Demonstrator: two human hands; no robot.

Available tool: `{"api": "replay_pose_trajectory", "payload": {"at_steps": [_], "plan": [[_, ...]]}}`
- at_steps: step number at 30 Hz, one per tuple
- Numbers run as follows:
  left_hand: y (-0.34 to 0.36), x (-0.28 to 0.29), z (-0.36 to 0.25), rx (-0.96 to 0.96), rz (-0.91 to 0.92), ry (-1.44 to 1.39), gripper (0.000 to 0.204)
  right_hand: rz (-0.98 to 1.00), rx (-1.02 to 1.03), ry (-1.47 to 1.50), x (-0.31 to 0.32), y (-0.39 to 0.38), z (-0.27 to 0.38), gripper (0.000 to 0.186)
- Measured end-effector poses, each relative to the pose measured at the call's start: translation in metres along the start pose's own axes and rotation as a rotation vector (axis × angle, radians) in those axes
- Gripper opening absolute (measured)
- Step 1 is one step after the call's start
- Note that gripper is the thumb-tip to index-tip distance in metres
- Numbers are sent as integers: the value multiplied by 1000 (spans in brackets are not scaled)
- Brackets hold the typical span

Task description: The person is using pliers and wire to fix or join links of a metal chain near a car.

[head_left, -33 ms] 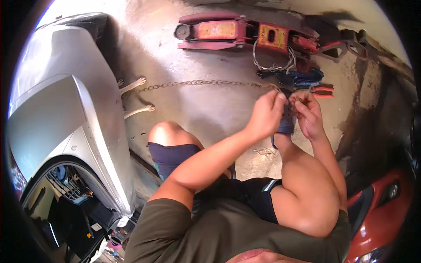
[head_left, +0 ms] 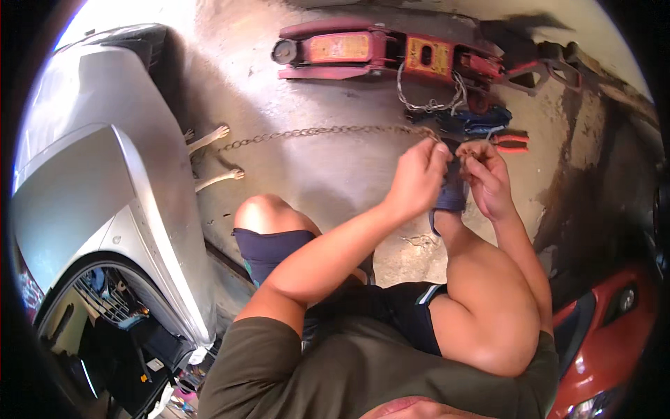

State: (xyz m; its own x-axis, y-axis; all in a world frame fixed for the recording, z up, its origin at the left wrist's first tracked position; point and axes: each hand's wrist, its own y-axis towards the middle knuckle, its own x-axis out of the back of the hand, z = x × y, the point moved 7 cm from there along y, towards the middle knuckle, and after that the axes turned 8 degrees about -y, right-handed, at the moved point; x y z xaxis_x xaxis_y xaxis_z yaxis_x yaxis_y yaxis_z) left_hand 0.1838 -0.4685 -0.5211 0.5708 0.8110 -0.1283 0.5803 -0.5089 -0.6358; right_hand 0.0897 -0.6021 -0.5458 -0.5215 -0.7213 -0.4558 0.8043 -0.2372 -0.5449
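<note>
A rusty metal chain (head_left: 310, 131) runs across the floor from the left, beside an animal's pale legs, up to my hands. My left hand (head_left: 419, 174) is closed round its near end, fingers curled and thumb on top. Just to the right, my right hand (head_left: 486, 180) pinches a small rusty piece that looks like chain; its exact shape is hidden by the fingers. The fingertips of both hands are close together above my right foot in a dark blue shoe (head_left: 452, 194). Pliers with red-orange handles (head_left: 511, 144) lie on the floor just beyond my right hand.
A red floor jack (head_left: 340, 49) with a loop of wire (head_left: 427, 107) lies ahead. Dark blue cloth-like things (head_left: 486, 120) are beside the pliers. A silver car (head_left: 91, 167) stands at left, with the animal's legs (head_left: 209, 137) poking out beside it. A red car (head_left: 606, 335) is at lower right.
The whole view has shifted slightly to the left. Both hands keep their grip, with hardly any movement between them.
</note>
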Motion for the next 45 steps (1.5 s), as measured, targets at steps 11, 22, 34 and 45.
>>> {"api": "replay_pose_trajectory", "payload": {"at_steps": [11, 22, 34, 45], "plan": [[-14, 9, 33, 238, 212, 144, 33, 47, -73, -239, -7, -7, -28, 26], [-9, -12, 27, 150, 131, 116, 40, -6, -173, -123, 8, -2, -28, 31], [4, -19, 32, 142, 231, 188, 34, -62, -94, -135, 12, -6, -27, 28], [22, -42, 39, 240, 198, -154, 29, -278, 32, -129, 56, -45, -25, 27]]}}
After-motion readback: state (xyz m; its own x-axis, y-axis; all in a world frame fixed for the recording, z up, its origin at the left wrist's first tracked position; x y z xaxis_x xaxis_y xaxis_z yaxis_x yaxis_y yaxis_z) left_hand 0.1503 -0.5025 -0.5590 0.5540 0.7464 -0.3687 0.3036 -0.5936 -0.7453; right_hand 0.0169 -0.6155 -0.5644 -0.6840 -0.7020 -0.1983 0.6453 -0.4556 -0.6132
